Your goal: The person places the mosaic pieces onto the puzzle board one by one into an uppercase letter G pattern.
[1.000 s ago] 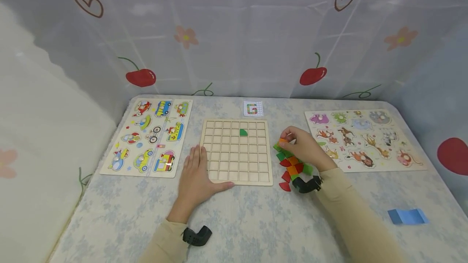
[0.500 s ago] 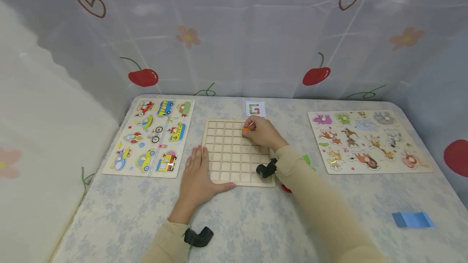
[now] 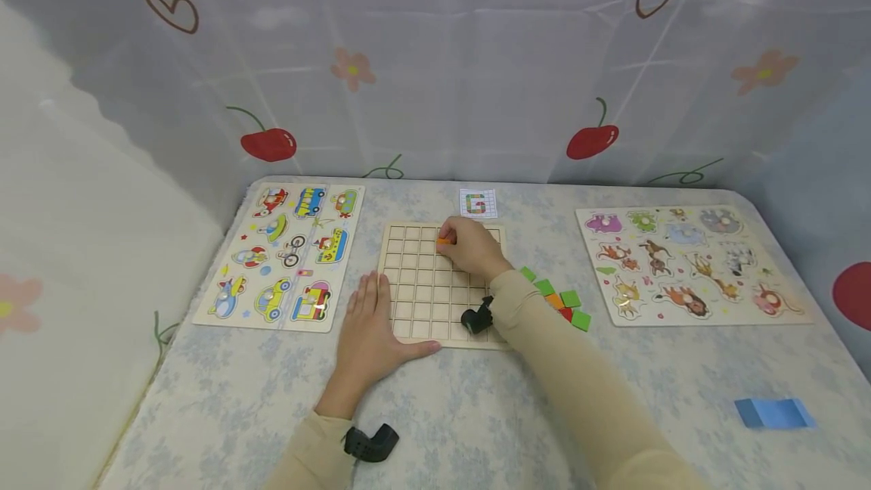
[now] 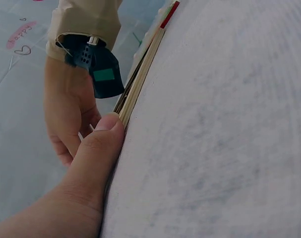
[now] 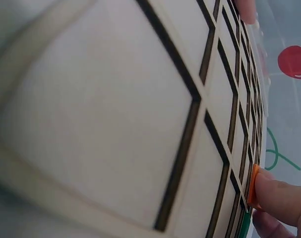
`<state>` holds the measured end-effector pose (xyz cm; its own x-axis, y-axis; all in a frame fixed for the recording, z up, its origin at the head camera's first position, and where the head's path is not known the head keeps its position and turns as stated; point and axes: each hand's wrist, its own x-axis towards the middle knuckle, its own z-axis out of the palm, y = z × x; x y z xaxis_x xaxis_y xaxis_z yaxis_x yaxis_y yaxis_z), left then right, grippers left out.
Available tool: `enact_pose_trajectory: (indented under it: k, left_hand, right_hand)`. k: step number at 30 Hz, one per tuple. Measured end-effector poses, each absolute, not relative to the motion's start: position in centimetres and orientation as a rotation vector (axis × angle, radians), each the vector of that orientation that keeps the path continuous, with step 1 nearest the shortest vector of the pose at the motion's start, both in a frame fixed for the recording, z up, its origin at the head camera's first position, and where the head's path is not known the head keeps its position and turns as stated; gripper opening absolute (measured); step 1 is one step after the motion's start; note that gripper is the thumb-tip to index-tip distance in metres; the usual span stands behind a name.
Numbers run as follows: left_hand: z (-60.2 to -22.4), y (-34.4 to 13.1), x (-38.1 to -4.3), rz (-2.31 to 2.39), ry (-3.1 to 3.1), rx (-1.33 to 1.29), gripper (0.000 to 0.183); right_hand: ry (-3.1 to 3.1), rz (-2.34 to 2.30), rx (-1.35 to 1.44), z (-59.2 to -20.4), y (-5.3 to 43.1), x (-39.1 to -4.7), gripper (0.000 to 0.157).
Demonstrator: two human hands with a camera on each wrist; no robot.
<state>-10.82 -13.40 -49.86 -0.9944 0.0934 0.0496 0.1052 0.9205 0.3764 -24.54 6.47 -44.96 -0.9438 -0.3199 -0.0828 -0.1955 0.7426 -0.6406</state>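
A wooden grid board (image 3: 420, 293) lies in the middle of the table. My left hand (image 3: 367, 346) rests with straight fingers along its left side, the thumb stretched along the front edge; in the left wrist view that thumb (image 4: 93, 153) touches the rim. My right hand (image 3: 474, 249) pinches an orange tile (image 3: 443, 241) at a cell in the board's second row from the back. In the right wrist view, the thumb and a finger press the orange tile (image 5: 254, 187) close beside a green piece (image 5: 245, 225), which the right hand hides in the head view.
Loose green, orange and red tiles (image 3: 570, 299) lie right of the board, partly behind the right sleeve. A small pattern card (image 3: 478, 203) sits behind it. A vehicle puzzle (image 3: 279, 255) is at left, an animal puzzle (image 3: 687, 267) at right, a blue folded piece (image 3: 774, 413) at front right.
My right hand picked an orange tile from the loose pile and carried it left onto the board, then shifted slightly further left. The left hand has stayed at the board's edge.
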Motion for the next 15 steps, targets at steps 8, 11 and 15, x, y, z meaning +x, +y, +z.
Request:
enact_pose_trajectory:
  k: [8, 11, 15]
  left_hand:
    - [-49.9, -13.3, -10.8, -0.616, -3.044, -0.159, 0.148]
    - [-50.0, -13.3, -10.8, -0.623, -3.045, -0.156, 0.148]
    - [-50.0, -13.3, -10.8, -0.622, -3.052, -0.148, 0.148]
  right_hand:
    - [2.792, -0.841, -0.482, -44.7, 6.8, -24.1, 0.016]
    - [2.763, -0.837, -0.525, -44.3, 7.6, -23.7, 0.019]
    - [2.731, -0.873, -0.528, -43.4, 9.5, -23.0, 0.025]
